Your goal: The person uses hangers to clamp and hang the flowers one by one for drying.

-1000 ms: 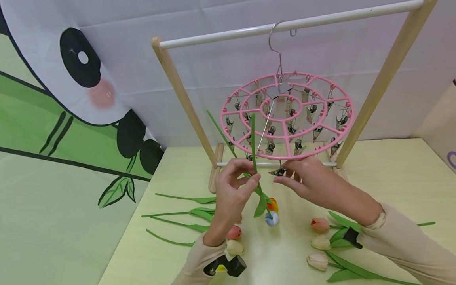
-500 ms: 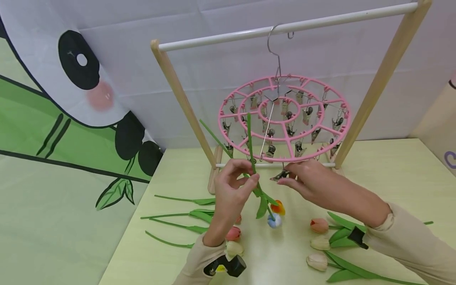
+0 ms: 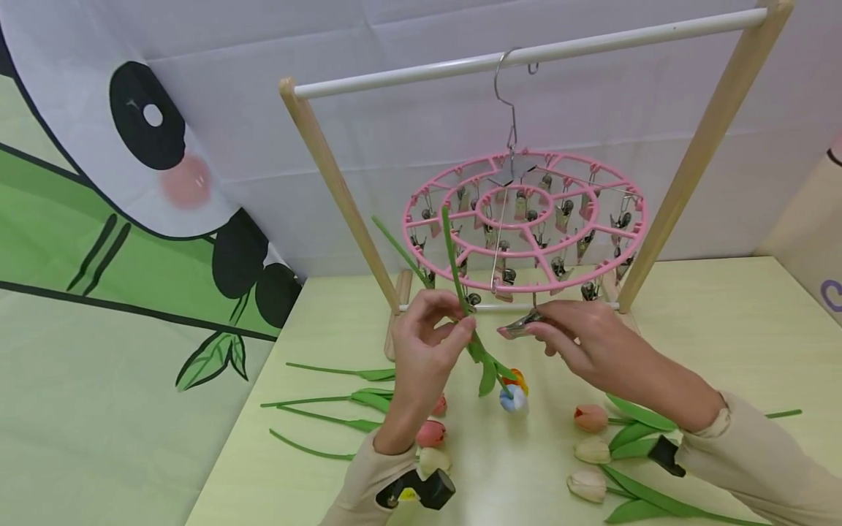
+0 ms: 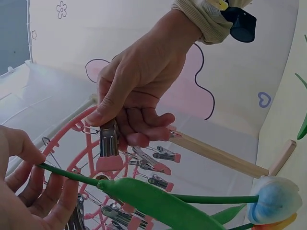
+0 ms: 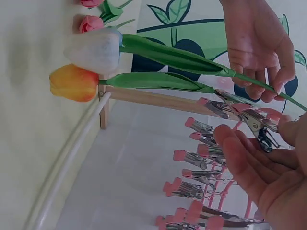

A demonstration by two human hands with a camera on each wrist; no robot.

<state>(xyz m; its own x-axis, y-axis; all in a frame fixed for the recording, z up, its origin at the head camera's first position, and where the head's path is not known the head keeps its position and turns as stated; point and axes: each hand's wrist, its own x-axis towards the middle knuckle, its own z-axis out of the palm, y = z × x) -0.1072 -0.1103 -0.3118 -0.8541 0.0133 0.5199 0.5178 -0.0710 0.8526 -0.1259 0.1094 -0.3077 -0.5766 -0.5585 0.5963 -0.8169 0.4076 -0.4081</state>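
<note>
My left hand [image 3: 427, 351] pinches the green stem [image 3: 450, 248] of a blue-and-white tulip [image 3: 513, 399], whose bloom hangs downward. Beside it hangs an orange tulip [image 5: 74, 82], its stem running up to the clips in the right wrist view. My right hand [image 3: 579, 329] holds a metal clip [image 4: 109, 148] with pink tips between thumb and fingers. This clip hangs from the near rim of a round pink hanger [image 3: 405, 219]. In the head view the clip's tips point left toward the held stem, with a gap between them.
The hanger hooks over the white rail [image 3: 408, 79] of a wooden-legged rack. Several tulips lie on the table at left, among them a pink tulip [image 3: 430, 433]. More lie at right, including a peach tulip [image 3: 590, 418]. Many other clips [image 3: 582, 245] dangle from the hanger.
My right hand and the clip have shifted slightly right, and the clip's tips slant more. The hanger has turned a little. The held stem leans further left at its top.
</note>
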